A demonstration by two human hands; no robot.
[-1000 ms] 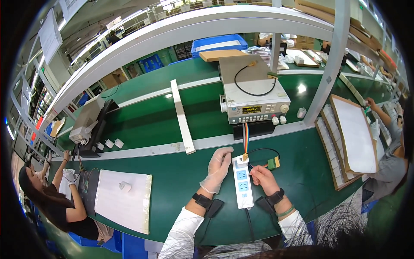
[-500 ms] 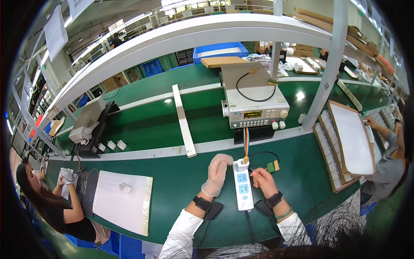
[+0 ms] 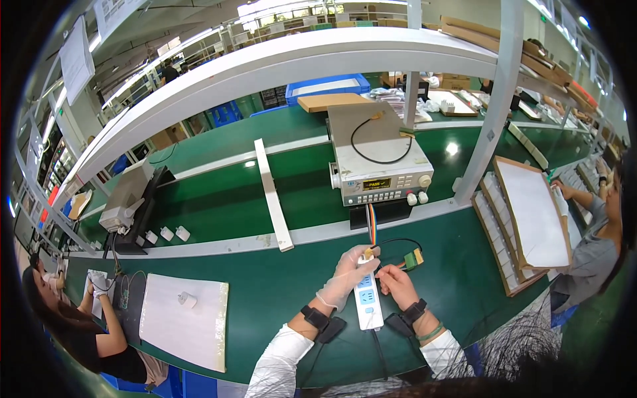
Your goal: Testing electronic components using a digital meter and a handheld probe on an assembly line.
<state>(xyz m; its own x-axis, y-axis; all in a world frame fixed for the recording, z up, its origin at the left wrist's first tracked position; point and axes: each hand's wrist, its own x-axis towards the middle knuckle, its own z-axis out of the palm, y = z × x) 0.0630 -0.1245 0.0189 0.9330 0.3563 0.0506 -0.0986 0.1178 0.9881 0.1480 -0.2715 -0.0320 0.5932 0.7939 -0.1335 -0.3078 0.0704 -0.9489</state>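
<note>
A white power strip (image 3: 369, 312) with blue socket faces lies lengthwise in front of me. My left hand (image 3: 345, 278), in a thin translucent glove, is closed round a white plug-in adapter (image 3: 366, 259) at the strip's far end, largely covering it. A small yellow connector (image 3: 371, 251) shows by the fingertips, below the rainbow ribbon cable (image 3: 373, 225). My bare right hand (image 3: 399, 288) is just right of the strip, its thumb and fingers pinched on what looks like a thin black cable. Beyond its knuckles lies a green connector block (image 3: 413, 259) with a yellow end.
A bench tester (image 3: 381, 182) with a lit display stands beyond the strip, two white adapters (image 3: 418, 198) at its front. Stacked trays (image 3: 531, 219) sit at the right, near a co-worker. A white pad (image 3: 182, 322) with one adapter lies at left, beside another seated co-worker.
My left hand has moved right, from beside the strip onto the adapter at its far end. My right hand has shifted slightly down and left. The whole view has shifted a little.
</note>
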